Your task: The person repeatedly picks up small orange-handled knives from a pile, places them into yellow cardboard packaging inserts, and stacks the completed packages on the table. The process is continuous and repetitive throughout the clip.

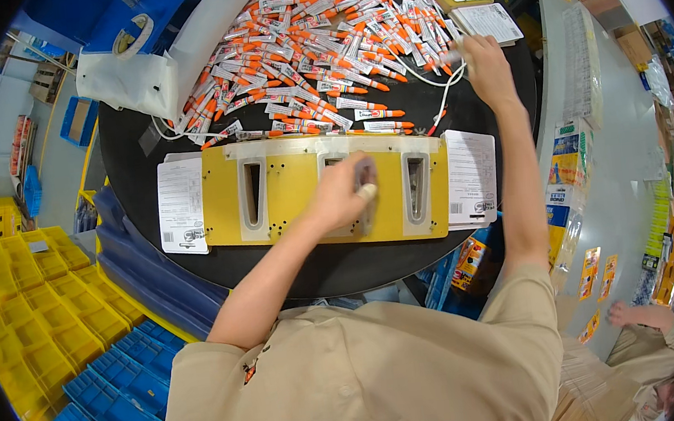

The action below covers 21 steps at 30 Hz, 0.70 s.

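Observation:
A yellow fixture box (309, 213) lies across the near side of the black round table (132, 174), with three tapered, grey-rimmed slots in its top. My left hand (341, 195) is over the middle slot; its fingers are smeared by motion and whatever they hold cannot be made out. Out at the right edge of a heap of small white tubes with orange caps (311, 40), my right hand (488, 67) is closed on a blurred whitish tube (447, 57). A white cable (447, 104) loops just below that hand.
Printed card stacks flank the fixture, left (180, 206) and right (471, 176); more cards (490, 23) lie at the far right. A white bag (126, 80) hangs at the table's left. Yellow bins (42, 299) and blue bins (117, 381) stand lower left. Another person (647, 350) is at lower right.

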Each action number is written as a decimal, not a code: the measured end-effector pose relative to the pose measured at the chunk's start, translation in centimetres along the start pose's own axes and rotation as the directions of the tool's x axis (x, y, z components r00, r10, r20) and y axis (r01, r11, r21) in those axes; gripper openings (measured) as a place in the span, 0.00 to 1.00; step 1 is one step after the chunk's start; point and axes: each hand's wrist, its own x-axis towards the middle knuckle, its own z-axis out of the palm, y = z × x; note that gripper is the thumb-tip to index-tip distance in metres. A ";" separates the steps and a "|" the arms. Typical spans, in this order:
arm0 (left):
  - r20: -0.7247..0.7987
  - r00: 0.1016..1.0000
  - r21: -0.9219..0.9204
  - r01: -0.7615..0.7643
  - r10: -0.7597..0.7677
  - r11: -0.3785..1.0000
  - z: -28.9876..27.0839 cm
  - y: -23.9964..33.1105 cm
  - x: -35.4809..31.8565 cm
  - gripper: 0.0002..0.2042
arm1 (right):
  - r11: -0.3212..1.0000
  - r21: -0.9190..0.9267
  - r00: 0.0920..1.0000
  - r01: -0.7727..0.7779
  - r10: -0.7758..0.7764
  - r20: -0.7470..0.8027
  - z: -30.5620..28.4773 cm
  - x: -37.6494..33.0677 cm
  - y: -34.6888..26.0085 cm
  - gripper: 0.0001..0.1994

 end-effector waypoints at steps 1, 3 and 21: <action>-0.022 1.000 0.033 -0.009 0.009 0.999 -0.9 -0.5 -0.1 0.15 | 0.992 0.062 0.992 0.112 -0.115 0.055 -2.2 -0.9 -1.0 0.10; -0.059 0.998 0.150 -0.006 0.015 0.989 -1.8 -1.2 -0.3 0.14 | 0.974 0.147 0.933 0.171 -0.208 0.293 -4.8 -2.9 -3.6 0.09; -0.279 0.958 0.148 -0.023 0.064 0.989 -9.4 -6.4 -5.2 0.09 | 0.943 0.057 0.878 -0.327 0.281 0.388 9.5 0.0 -15.8 0.11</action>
